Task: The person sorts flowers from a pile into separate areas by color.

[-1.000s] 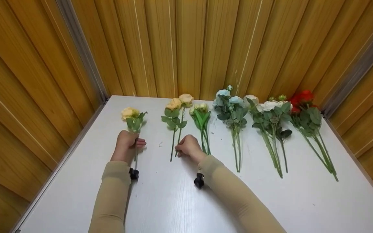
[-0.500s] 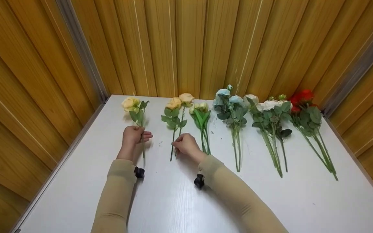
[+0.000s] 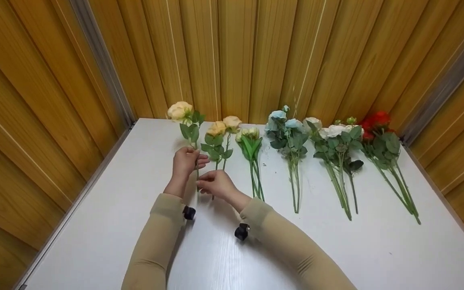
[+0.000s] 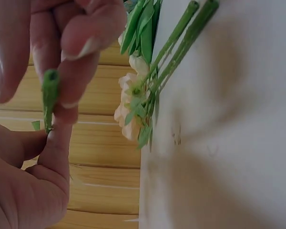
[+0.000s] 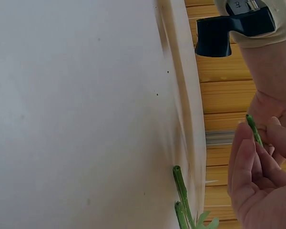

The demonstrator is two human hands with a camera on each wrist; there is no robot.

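A pale peach rose (image 3: 180, 110) stands above the table's back left, its stem pinched by my left hand (image 3: 184, 162) below the leaves. Close to the stem's lower part is my right hand (image 3: 218, 185), fingers loosely bent. In the left wrist view the cut end of the stem (image 4: 49, 93) sits among the right hand's fingers (image 4: 81, 38), which do not visibly close on it. The right wrist view also has the stem end (image 5: 250, 125) between the fingers and thumb. Two peach-orange roses (image 3: 216, 129) lie just behind the right hand, their lower stems partly hidden.
On the white table (image 3: 199, 249), green-white tulips (image 3: 249, 143), light blue flowers (image 3: 286, 129), white flowers (image 3: 334, 132) and red flowers (image 3: 378, 124) lie in a row to the right. Wood-look panels (image 3: 232, 60) wall the table's back and sides. Each wrist carries a small black camera (image 3: 241, 232).
My left hand has carried the peach rose to the right and up, beside the two lying roses. My right hand has left those roses' stems and shifted left to the held stem.
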